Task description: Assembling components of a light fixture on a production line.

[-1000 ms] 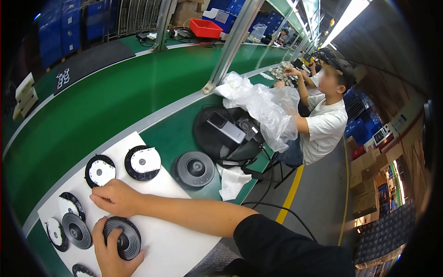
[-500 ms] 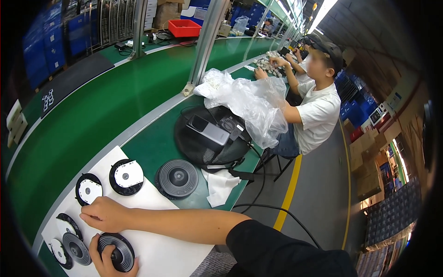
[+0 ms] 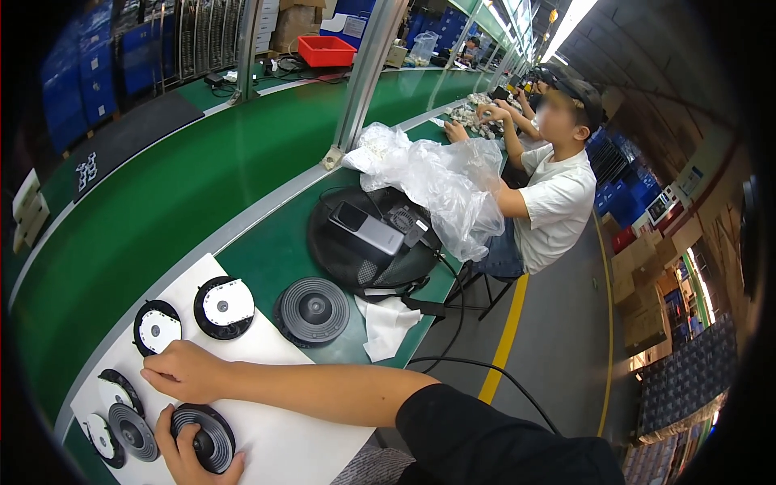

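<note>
My left hand (image 3: 187,457) is wrapped round the rim of a dark round disc (image 3: 212,436) with concentric rings and a raised hub, resting on a white board. My right hand (image 3: 187,370) is closed just above it, fingers curled over the board; whatever they hold, if anything, is hidden. A matching ringed disc (image 3: 133,431) lies left of my left hand. Black round housings with white plates lie along the board: one (image 3: 229,307) at the top, another (image 3: 159,328) beyond my right hand, and two more at the left edge, the nearest one (image 3: 100,436) partly overlapped.
A stack of ringed discs (image 3: 314,311) stands on the green bench beside the white board (image 3: 283,420). Farther along are a black mesh bag (image 3: 323,250) with a phone (image 3: 368,229) on it, a white cloth (image 3: 388,327) and plastic bags (image 3: 436,174). A co-worker (image 3: 558,194) sits at the right.
</note>
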Action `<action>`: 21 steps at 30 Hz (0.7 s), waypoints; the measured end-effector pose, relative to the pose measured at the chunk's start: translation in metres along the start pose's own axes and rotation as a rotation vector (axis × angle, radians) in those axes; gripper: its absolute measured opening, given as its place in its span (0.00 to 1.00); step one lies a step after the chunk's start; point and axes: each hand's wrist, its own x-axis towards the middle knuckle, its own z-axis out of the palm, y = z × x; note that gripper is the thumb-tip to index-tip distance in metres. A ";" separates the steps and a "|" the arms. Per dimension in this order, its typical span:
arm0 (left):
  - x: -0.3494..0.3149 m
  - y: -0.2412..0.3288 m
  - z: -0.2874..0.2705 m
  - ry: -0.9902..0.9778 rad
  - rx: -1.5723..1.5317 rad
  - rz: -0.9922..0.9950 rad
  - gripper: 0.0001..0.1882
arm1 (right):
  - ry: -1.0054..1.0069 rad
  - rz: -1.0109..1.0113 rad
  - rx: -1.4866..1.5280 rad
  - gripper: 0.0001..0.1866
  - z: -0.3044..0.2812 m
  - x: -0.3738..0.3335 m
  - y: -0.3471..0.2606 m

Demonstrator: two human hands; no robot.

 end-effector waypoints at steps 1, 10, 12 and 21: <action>0.000 0.000 0.000 0.012 -0.001 0.005 0.38 | 0.001 0.001 -0.003 0.18 0.000 0.000 -0.001; 0.000 0.001 -0.001 0.085 0.021 0.016 0.36 | -0.022 0.005 -0.018 0.17 -0.002 0.000 -0.001; 0.001 0.000 -0.001 0.070 0.034 0.000 0.36 | -0.031 0.009 -0.018 0.17 -0.003 0.000 -0.001; 0.000 -0.001 0.002 0.045 0.013 0.017 0.36 | -0.055 0.050 -0.008 0.17 -0.004 0.000 -0.004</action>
